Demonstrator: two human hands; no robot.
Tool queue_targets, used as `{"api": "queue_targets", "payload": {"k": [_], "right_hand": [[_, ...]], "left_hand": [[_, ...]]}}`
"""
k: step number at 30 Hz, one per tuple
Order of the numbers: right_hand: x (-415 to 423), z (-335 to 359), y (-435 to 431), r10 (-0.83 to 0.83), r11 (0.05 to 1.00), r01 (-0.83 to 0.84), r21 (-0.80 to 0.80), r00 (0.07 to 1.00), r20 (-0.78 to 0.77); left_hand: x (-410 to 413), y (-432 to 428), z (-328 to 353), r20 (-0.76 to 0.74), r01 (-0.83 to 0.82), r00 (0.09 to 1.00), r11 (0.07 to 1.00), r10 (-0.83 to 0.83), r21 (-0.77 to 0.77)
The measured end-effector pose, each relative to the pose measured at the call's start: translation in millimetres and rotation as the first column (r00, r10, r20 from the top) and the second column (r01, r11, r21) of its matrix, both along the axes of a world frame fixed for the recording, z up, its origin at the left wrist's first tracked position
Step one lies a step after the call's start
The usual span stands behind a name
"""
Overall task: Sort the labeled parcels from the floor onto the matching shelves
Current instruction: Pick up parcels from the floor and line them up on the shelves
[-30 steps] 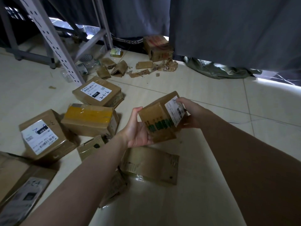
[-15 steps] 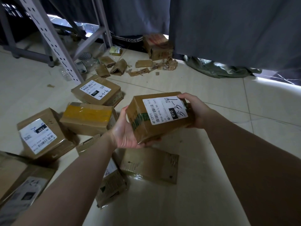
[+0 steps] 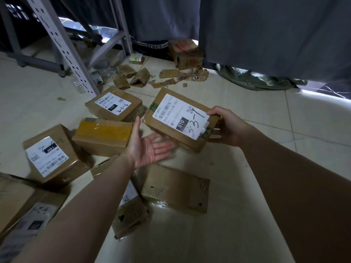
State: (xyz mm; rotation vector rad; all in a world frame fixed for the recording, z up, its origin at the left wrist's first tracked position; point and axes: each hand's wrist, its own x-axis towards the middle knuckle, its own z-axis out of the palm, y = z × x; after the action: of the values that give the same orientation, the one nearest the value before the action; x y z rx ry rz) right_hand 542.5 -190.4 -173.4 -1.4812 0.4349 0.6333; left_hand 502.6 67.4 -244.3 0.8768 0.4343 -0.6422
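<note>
My right hand [image 3: 228, 126] grips the right end of a brown cardboard parcel [image 3: 171, 133], held above the floor with its white label up; the label reads 010 and a handwritten 3-3-1. My left hand [image 3: 146, 147] is open, palm up, just below and left of the parcel, apart from it or barely touching. On the floor at the left lie more parcels: one labeled 220 [image 3: 114, 106], one with yellow tape [image 3: 103, 136], one with a white label [image 3: 51, 154], a flat one [image 3: 176, 188], and a small one [image 3: 129, 211] under my left forearm.
A grey metal shelf upright [image 3: 62, 48] stands at the back left with its legs on the tiled floor [image 3: 266, 118]. Torn cardboard scraps [image 3: 133, 76] and a battered box [image 3: 185, 53] lie by the grey curtain [image 3: 266, 29]. A large box [image 3: 22, 209] sits at the bottom left.
The parcel has turned label-up and tilted flatter. My left hand has let go of it and opened beneath it; my right hand alone holds it now.
</note>
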Motion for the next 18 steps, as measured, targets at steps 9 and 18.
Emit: {"api": "queue_targets", "payload": {"k": [9,18], "right_hand": [[-10,0,5,0.358,0.921,-0.362,-0.145,0.932,-0.053],[-7,6,12,0.325,0.940,-0.321,-0.114,0.946,0.015]], "left_hand": [[-2,-14,3,0.133,-0.069,0.989,0.995,0.058,0.079],[-2,-14,10,0.179,-0.141,0.978,0.974,0.110,0.177]]}}
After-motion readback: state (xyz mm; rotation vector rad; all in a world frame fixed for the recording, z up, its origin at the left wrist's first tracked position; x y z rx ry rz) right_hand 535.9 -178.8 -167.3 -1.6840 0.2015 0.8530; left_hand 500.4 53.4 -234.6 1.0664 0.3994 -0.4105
